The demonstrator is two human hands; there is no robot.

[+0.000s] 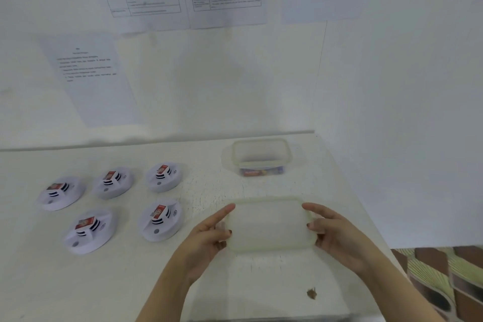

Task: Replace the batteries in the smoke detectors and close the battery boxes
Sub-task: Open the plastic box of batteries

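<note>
Now your left hand [209,232] and right hand [332,235] each pinch a short edge of the translucent lid [269,225]. Lay it flat on the counter [261,282], clear of the open battery box [260,157] at twelve o'clock; five smoke detectors [167,230] sit at nine o'clock.

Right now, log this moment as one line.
left hand: holds lid | right hand: holds lid | box: open, behind lid, coloured items inside | detectors: five, battery on each
</note>
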